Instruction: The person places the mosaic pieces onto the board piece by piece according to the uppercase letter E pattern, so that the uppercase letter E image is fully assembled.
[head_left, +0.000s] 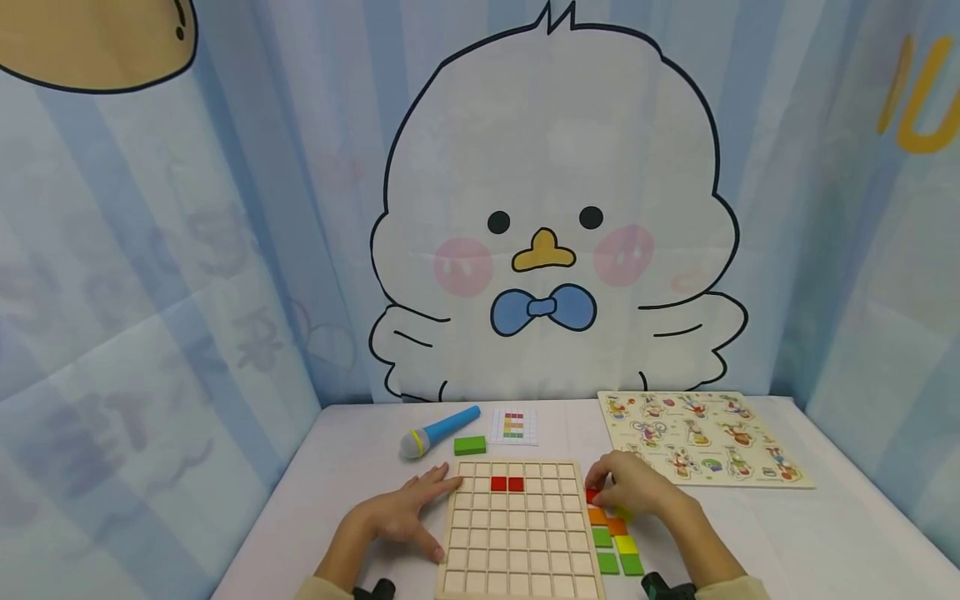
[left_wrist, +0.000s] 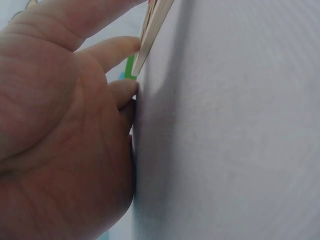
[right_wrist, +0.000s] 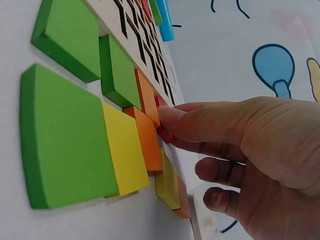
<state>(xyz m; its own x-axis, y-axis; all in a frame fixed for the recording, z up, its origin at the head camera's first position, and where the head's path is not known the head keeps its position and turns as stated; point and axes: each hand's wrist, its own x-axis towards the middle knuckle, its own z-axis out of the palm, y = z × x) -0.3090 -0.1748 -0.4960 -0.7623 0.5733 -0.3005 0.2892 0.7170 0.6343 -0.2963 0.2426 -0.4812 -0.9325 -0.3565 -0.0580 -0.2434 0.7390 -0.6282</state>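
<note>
Three green tiles (head_left: 607, 563) lie right of one board (head_left: 519, 541), its left edge touched by the spread left hand (head_left: 405, 512). The right hand (head_left: 633, 483) pinches a red tile (head_left: 592, 496) at right; two red squares (head_left: 498, 483) occupy far cells, one green block (head_left: 470, 445) beyond.

A blue toy microphone (head_left: 448, 427) with a grey head and yellow ring lies slantwise on the white table (head_left: 847, 525); a pale picture board (head_left: 671, 450) of small cartoon figures lies at the far right; behind hangs a blue-and-white curtain (head_left: 337, 183), printed with a big white chick (head_left: 551, 167) in a blue bow tie (head_left: 542, 308).
</note>
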